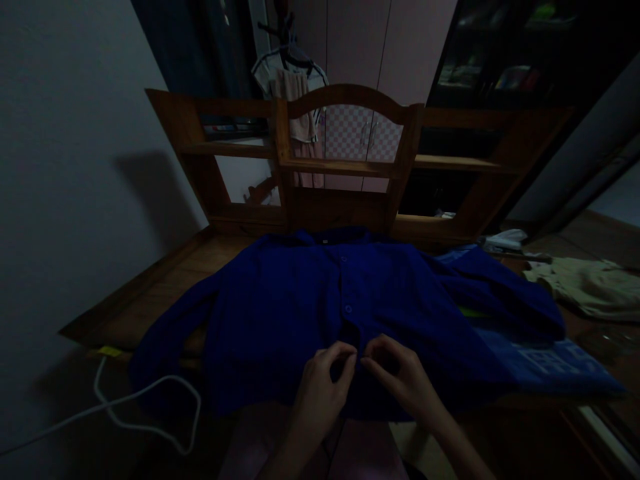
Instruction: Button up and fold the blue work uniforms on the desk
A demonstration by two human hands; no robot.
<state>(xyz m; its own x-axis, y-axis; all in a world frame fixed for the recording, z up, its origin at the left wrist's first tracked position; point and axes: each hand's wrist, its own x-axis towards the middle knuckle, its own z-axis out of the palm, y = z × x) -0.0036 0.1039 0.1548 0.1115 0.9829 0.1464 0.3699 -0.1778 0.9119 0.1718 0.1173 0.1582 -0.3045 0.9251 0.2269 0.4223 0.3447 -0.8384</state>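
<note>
A dark blue long-sleeved shirt (280, 300) lies spread on a wooden desk, collar at the far side and sleeves out to both sides. Two round buttons show on its front strip, one near the collar and one (349, 309) halfway down. At the lower part of this strip, my left hand (327, 377) pinches the cloth between thumb and forefinger. Close by on the right, my right hand (395, 367) pinches the other side of the front opening. The fingertips nearly meet; what lies between them is too small and dark to make out.
A wooden shelf frame (350, 167) rises behind the shirt. Under the right sleeve lies a blue printed packet (555, 367). Pale folded cloth (590, 287) rests at the right. A white cable (145, 383) loops at the lower left, beside the wall.
</note>
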